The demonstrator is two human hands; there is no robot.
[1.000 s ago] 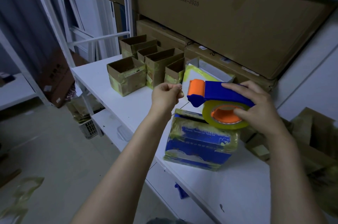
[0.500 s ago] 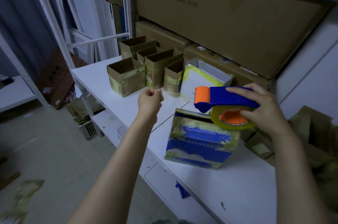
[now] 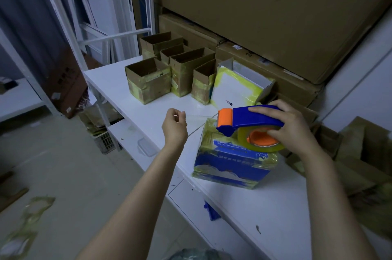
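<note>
A blue and orange tape dispenser (image 3: 244, 119) with a roll of clear yellowish tape is gripped by my right hand (image 3: 292, 128) just above a blue printed box (image 3: 231, 164) wrapped in tape. The box stands on the white shelf (image 3: 265, 206). My left hand (image 3: 175, 126) is to the left of the dispenser and pinches the free end of a clear tape strip (image 3: 199, 119) stretched out from the orange cutter.
Several open cardboard boxes (image 3: 148, 81) with taped sides and a white box (image 3: 237, 87) stand at the back of the shelf. Big cartons (image 3: 265, 15) fill the rack behind. Crumpled cardboard (image 3: 364, 164) lies at the right. Tape scraps (image 3: 27, 217) litter the floor.
My left hand has drawn away leftward and down from the dispenser, pulling out a length of tape. The dispenser has dropped slightly toward the blue box.
</note>
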